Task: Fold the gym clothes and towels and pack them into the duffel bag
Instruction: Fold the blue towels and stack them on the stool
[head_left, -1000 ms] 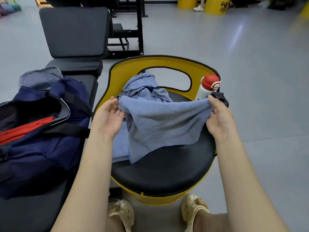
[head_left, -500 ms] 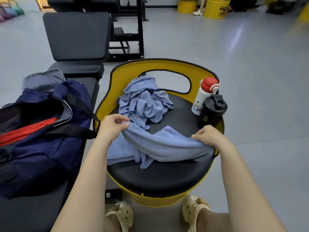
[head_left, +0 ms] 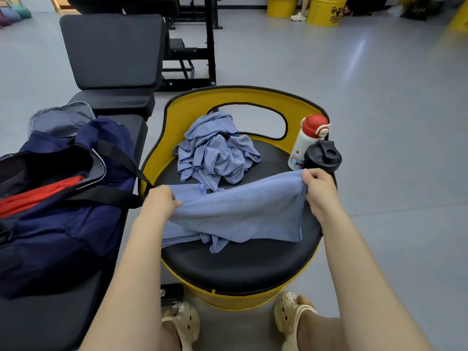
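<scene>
Blue towel [head_left: 243,214]: stretched over near half of black stool seat [head_left: 235,269], lower edge resting on seat. Left hand [head_left: 159,202] pinching left corner; right hand [head_left: 319,188] gripping right corner. Crumpled blue cloth [head_left: 215,153]: far side of seat. Navy duffel bag [head_left: 63,211]: open, left on table [head_left: 43,320]. Two bottles [head_left: 321,155]: right rim.

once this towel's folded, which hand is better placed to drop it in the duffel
Left. The left hand grips the towel right beside the open duffel bag; the right hand is across the seat.
</scene>
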The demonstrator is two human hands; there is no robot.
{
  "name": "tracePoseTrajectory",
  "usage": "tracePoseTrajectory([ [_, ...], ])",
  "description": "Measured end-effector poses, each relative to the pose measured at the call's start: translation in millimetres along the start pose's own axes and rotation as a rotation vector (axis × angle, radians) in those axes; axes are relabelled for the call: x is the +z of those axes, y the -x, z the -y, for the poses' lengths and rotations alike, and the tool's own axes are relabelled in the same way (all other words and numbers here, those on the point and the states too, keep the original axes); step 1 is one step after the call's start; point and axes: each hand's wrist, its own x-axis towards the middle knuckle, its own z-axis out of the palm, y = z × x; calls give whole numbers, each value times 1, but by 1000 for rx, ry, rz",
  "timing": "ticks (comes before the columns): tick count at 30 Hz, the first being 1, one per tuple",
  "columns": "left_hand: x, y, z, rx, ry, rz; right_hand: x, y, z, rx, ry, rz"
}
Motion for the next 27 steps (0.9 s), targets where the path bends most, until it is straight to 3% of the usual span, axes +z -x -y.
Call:
tracePoseTrajectory([
  [4,-3,1,1,33,169,-63,-2,-2,3,-20,-184,-21],
  [9,-14,10,-10,350,857,-276,-17,2,21,-191,-359,-47],
  [14,-31,19,-28,446,1337,-117,-33,6,37,-383,-413,43],
  [20,-38,26,-53,583,1463,-126,-46,9,55,-546,-344,-93],
  [27,-32,23,-68,487,1538,-161,-62,8,58,-594,-367,-199],
])
